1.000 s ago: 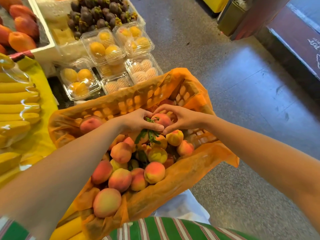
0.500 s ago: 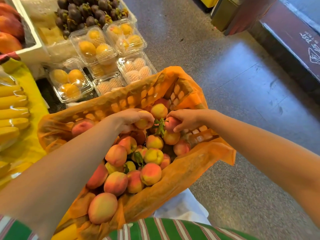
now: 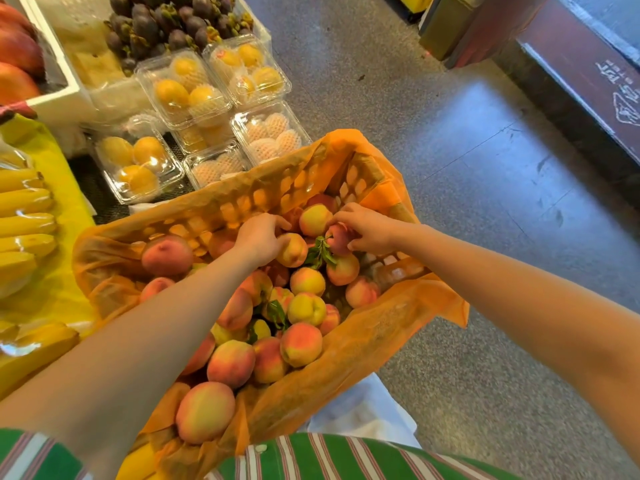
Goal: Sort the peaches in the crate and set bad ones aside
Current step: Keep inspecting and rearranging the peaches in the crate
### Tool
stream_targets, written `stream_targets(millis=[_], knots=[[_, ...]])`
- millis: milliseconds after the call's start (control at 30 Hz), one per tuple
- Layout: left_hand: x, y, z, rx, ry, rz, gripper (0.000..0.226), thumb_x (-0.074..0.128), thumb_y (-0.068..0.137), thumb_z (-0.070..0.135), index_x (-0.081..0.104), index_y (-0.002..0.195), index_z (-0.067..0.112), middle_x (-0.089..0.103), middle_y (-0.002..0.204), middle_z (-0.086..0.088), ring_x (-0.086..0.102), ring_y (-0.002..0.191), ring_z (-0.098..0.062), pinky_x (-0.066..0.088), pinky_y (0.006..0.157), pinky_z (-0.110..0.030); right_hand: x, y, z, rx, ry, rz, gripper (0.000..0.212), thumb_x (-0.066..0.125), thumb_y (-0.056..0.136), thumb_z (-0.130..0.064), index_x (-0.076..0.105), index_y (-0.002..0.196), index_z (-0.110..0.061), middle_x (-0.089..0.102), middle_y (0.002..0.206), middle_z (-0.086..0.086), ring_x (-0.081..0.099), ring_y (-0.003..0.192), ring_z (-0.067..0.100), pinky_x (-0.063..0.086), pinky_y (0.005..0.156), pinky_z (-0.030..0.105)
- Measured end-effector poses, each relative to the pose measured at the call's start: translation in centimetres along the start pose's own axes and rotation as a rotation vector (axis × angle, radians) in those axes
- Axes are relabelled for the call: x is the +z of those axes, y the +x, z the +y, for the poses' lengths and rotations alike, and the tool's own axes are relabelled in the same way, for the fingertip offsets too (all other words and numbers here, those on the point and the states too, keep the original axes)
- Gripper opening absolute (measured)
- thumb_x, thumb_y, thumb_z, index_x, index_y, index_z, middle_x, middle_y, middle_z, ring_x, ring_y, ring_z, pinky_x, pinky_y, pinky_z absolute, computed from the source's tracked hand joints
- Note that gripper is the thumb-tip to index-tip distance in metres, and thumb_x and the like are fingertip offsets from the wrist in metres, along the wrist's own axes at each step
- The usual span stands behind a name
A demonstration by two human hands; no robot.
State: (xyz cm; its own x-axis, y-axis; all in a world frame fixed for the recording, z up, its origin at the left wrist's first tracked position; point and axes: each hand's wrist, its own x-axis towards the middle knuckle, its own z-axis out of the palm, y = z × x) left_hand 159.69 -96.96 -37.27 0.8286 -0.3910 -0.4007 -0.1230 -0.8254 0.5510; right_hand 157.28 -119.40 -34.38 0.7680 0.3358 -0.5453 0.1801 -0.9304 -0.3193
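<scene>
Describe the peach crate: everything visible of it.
The crate is a lattice-walled box, plastic by its look, lined with a thin orange sheet that drapes over its rims. It is heaped with peaches, some with leaves. It stands beside clear fruit boxes. At its far end the left hand grips a yellowish peach and the right hand pinches a red peach.

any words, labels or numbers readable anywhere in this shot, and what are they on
White painted characters on the dark red board, upper right: non-Latin script, seen at an angle and cut off by the frame edge, so not readable.
Clear fruit boxes: no label legible, too blurred.
Crate: no text visible.
</scene>
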Motion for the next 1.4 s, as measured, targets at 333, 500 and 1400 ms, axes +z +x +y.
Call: stream_targets(millis=[333, 500, 1400], knots=[[-5.0, -4.5, -0.5, 0.155, 0.144, -0.399, 0.033, 0.07, 0.083, 0.039, 0.066, 0.11, 0.022, 0.062, 0.101, 0.002, 0.058, 0.096, -0.02, 0.048, 0.083, -0.034, 0.0, -1.1, -4.4, -0.176, 0.158, 0.168, 0.039, 0.071, 0.085, -0.021, 0.06, 0.121, -0.011, 0.062, 0.116, 0.008, 0.058, 0.108, 0.023, 0.047, 0.09, 0.034], [-5.7, -7.9, -2.1, 0.167, 0.388, -0.649, 0.061, 0.079, 0.074, 0.04, 0.054, 0.128, 0.027, 0.051, 0.115, 0.003, 0.05, 0.104, -0.017, 0.044, 0.087, -0.031, 2.4, -1.2, -9.1, -0.206, 0.198, -0.425, 0.041, 0.074, 0.083, -0.033, 0.06, 0.12, -0.025, 0.059, 0.115, -0.003, 0.057, 0.108, 0.017, 0.049, 0.096, 0.039], [-2.0, -1.3, 1.4, -0.044, -0.106, 0.032, 0.059, 0.058, 0.091, 0.042, 0.04, 0.13, 0.002, 0.053, 0.124, -0.017, 0.053, 0.108, -0.032, 0.04, 0.076, -0.034, -3.6, -0.9, -0.8, 0.039, 0.156, 0.035, 0.054, 0.055, 0.096, -0.031, 0.037, 0.143, -0.011, 0.049, 0.131, 0.013, 0.047, 0.119, 0.028, 0.037, 0.094, 0.032]])
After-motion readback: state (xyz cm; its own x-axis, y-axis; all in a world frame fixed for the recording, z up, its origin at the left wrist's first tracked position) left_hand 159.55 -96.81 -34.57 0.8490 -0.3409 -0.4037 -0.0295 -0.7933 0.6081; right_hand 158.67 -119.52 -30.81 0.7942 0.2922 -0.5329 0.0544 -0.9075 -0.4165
